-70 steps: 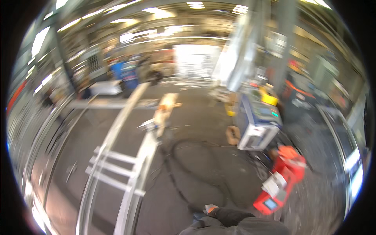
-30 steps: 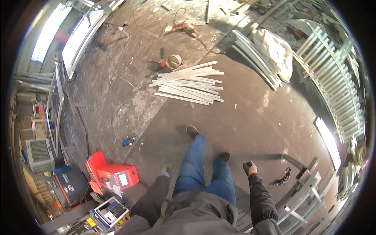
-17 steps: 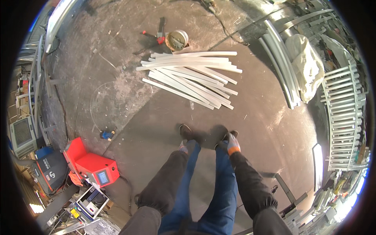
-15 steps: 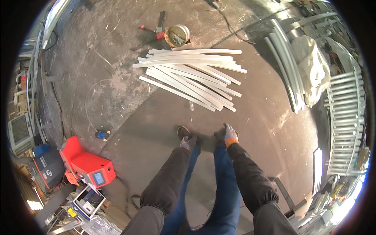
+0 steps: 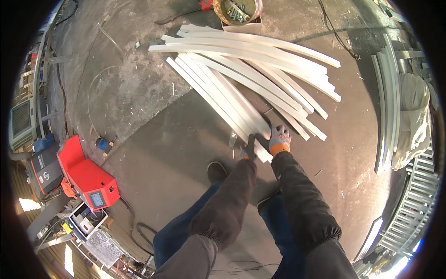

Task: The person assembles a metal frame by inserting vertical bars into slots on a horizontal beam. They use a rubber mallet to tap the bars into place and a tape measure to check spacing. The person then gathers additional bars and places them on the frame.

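Note:
Long white metal bars (image 5: pixel 251 76) lie in a loose, overlapping pile on the floor ahead of me. One white bar (image 5: pixel 263 152) has its near end between my two gloved hands. My left hand (image 5: pixel 249 149) is closed on its left side, the fingers partly hidden by the glove's dark shadowed palm. My right hand (image 5: pixel 280 138), in a grey glove with an orange cuff, grips the same end from the right, fingers bent. The bars just beyond my hands are smeared by motion.
A bucket (image 5: pixel 238 11) of bolts stands beyond the pile. A red machine (image 5: pixel 88 179) with a small screen is at left, near a blue tool (image 5: pixel 103 144). More long bars (image 5: pixel 388 107), a pale sack (image 5: pixel 413 116) and a metal rack (image 5: pixel 411 204) line the right side.
Both hands have reached forward from beside my legs to the near end of the pile and taken hold of a white bar. The view has moved closer to the pile.

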